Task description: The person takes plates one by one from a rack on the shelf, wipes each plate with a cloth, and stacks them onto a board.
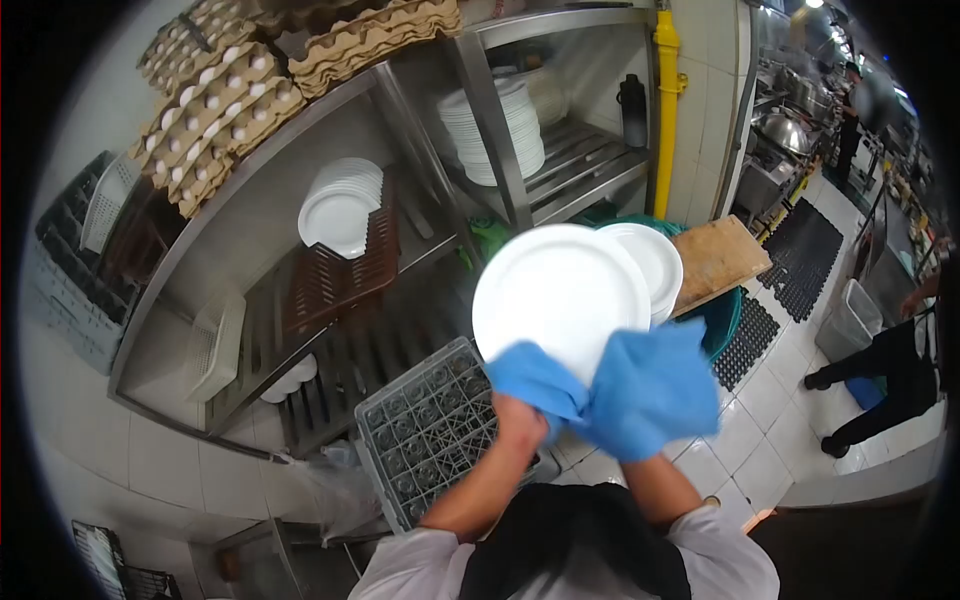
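A large round white plate (560,290) is held up in front of me, its face toward the camera. A blue cloth (655,390) drapes over both hands and covers the plate's near edge. My left hand (521,422) grips the lower left of the plate through the cloth; its fingers are mostly hidden. Under the bunched cloth at the plate's lower right is my right hand (632,458), closed on the fabric, its fingers covered. Behind the held plate, a smaller stack of white plates (652,262) sits beside a wooden board (722,262).
A grey glass rack (425,420) stands at my left. Metal shelves hold a brown plate rack (345,275) and a tall plate stack (490,130). Egg trays (215,120) rest on top. A yellow pipe (664,110) runs upright. Another person (880,375) stands at the right.
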`<state>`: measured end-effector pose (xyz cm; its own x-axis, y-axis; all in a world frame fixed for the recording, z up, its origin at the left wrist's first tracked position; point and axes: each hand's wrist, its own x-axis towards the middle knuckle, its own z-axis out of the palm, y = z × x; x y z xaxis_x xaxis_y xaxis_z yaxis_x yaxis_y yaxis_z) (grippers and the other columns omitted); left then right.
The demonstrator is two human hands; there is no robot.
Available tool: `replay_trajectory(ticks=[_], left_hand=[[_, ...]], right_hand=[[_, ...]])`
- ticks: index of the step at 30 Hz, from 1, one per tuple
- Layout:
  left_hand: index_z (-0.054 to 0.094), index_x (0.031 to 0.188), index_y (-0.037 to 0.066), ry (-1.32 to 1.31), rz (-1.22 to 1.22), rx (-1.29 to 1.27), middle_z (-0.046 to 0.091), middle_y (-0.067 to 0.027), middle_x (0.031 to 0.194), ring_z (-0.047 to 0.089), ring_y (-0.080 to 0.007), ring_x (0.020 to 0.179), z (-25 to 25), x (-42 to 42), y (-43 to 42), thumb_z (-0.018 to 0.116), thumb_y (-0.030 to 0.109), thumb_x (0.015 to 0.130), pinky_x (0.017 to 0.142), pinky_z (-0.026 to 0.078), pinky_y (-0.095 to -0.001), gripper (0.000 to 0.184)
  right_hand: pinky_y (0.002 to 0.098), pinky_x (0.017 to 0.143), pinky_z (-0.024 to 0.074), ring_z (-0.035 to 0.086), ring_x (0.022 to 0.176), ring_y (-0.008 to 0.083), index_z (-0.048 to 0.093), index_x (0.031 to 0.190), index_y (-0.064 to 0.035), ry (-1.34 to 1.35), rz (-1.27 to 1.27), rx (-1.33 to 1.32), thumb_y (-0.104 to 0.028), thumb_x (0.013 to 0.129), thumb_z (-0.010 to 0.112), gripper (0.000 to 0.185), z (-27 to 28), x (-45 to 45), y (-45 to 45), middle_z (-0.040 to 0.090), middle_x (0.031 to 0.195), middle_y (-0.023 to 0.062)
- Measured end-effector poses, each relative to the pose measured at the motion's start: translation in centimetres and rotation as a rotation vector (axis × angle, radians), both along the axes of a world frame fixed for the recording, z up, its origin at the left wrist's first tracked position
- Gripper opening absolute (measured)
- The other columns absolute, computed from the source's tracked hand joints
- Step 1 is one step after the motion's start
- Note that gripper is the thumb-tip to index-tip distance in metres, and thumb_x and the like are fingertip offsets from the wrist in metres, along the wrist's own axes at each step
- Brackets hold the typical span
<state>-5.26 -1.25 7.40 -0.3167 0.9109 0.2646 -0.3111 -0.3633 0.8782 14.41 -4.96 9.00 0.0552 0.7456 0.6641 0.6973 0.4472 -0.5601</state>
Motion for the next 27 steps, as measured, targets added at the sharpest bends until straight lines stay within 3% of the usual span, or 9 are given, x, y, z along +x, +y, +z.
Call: replay_trajectory(ticks=[4,8,10,14,16,18,23,25,27], left_hand=[[0.066,0.115,0.000,0.058,-0.495,-0.444,0.070,-0.0080,0.098,0.069,-0.0197,0.089,2.5,-4.6,0.0,0.060,0.016,0.097,0.077,0.058,-0.0366,0.025],[0.068,0.114,-0.001,0.116,-0.474,-0.334,0.072,-0.0102,0.097,0.071,-0.0224,0.084,6.2,-6.4,3.7,0.060,0.019,0.099,0.077,0.060,-0.0378,0.026],[0.067,0.116,0.001,-0.148,-0.284,-0.303,0.071,-0.0105,0.102,0.070,-0.0225,0.091,3.4,-2.9,1.1,0.058,0.022,0.100,0.082,0.059,-0.0383,0.029],[0.065,0.119,0.005,-0.595,-0.027,-0.200,0.069,-0.0102,0.114,0.066,-0.0227,0.107,0.2,2.0,-3.3,0.052,0.031,0.102,0.095,0.054,-0.0388,0.034],[0.066,0.119,0.004,0.035,-0.368,-0.499,0.070,-0.0106,0.111,0.068,-0.0223,0.101,1.0,-3.5,-1.6,0.056,0.027,0.101,0.090,0.056,-0.0381,0.032],[0.071,0.105,-0.002,0.297,-0.633,-0.371,0.073,-0.0098,0.094,0.070,-0.0183,0.079,4.1,-7.4,1.4,0.062,0.016,0.093,0.072,0.059,-0.0337,0.023],[0.068,0.116,-0.001,-0.289,-0.208,-0.026,0.073,-0.0114,0.103,0.072,-0.0208,0.087,2.3,-3.6,2.3,0.062,0.015,0.097,0.075,0.061,-0.0352,0.027],[0.054,0.137,-0.001,-0.486,-0.277,-0.363,0.066,-0.0119,0.122,0.063,-0.0191,0.112,15.3,2.5,-2.9,0.064,0.012,0.094,0.097,0.054,-0.0360,0.045],[0.057,0.129,0.001,-0.637,-0.087,-0.150,0.067,-0.0130,0.110,0.068,-0.0228,0.096,13.4,5.2,0.0,0.051,0.022,0.102,0.085,0.058,-0.0373,0.034]], right_hand=[[0.0265,0.077,0.0499,0.058,0.083,0.0090,0.063,0.118,0.0031,1.218,0.213,-0.344,0.003,0.081,0.063,0.036,2.1,-0.1,1.8,0.063,0.094,0.0017],[0.0288,0.079,0.0514,0.060,0.089,0.0134,0.061,0.121,0.0042,0.849,0.320,-0.218,-0.004,0.087,0.063,0.035,7.8,0.8,0.0,0.063,0.099,0.0040],[0.0315,0.084,0.0515,0.061,0.095,0.0205,0.060,0.124,0.0029,-0.171,0.023,0.307,-0.005,0.089,0.062,0.036,6.2,1.4,-1.3,0.064,0.103,0.0067],[0.0345,0.089,0.0495,0.059,0.103,0.0248,0.062,0.121,0.0028,-0.096,0.039,0.035,-0.004,0.084,0.064,0.038,1.7,0.9,-2.1,0.063,0.105,0.0119],[0.0366,0.092,0.0482,0.058,0.107,0.0276,0.062,0.119,0.0027,-0.039,0.053,-0.152,-0.003,0.081,0.066,0.039,-0.2,0.5,-1.8,0.062,0.105,0.0154],[0.0372,0.092,0.0470,0.057,0.106,0.0262,0.063,0.116,0.0003,0.962,0.233,-0.282,-0.001,0.079,0.065,0.036,0.5,0.7,1.4,0.059,0.101,0.0151],[0.0303,0.081,0.0479,0.056,0.094,0.0188,0.054,0.107,-0.0013,0.682,0.165,-0.120,-0.001,0.076,0.062,0.032,10.1,1.1,-0.4,0.053,0.079,0.0070],[0.0342,0.080,0.0482,0.059,0.089,0.0215,0.055,0.101,-0.0005,0.031,-0.124,0.218,-0.004,0.080,0.061,0.023,12.2,0.1,-1.6,0.054,0.073,0.0094],[0.0359,0.074,0.0499,0.060,0.078,0.0260,0.056,0.095,0.0012,-0.406,0.159,0.048,-0.009,0.082,0.060,0.017,7.8,0.6,-1.2,0.059,0.078,0.0148]])
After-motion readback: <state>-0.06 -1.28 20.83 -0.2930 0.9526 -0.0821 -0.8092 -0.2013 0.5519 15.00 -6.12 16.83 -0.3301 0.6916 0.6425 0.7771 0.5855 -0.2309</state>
